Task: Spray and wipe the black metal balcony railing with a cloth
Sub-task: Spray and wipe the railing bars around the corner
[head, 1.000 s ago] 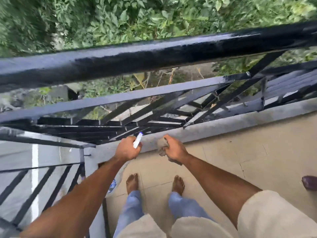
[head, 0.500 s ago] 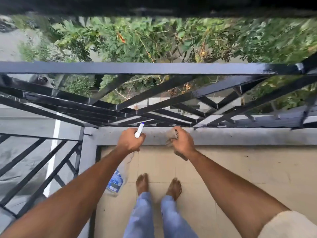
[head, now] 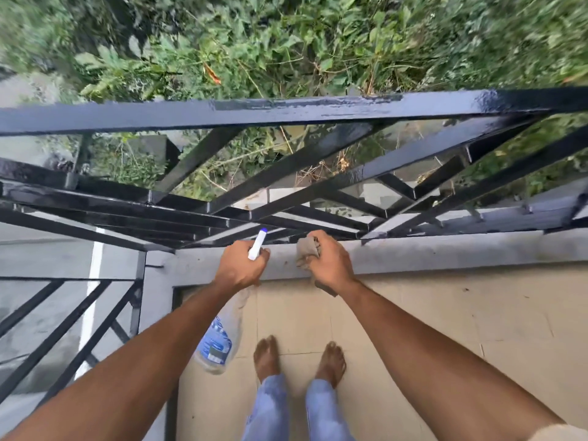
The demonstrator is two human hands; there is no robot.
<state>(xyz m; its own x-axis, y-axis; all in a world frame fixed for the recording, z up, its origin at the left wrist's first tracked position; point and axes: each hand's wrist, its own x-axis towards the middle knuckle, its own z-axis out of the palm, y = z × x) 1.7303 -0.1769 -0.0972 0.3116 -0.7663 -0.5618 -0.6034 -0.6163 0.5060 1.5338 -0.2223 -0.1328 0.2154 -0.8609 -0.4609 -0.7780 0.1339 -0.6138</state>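
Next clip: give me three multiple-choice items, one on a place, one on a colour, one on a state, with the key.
1. Where is the cloth? A) on a chair B) in the right hand C) in a bucket
2. On the spray bottle, the nozzle tip is: A) blue B) red C) yellow
3. The left hand is: A) open and empty B) an empty fist C) gripping the spray bottle
Key: 1 B, fingers curl round the bunched cloth; 2 A, a blue tip caps the white nozzle; 3 C, it grips the bottle's neck.
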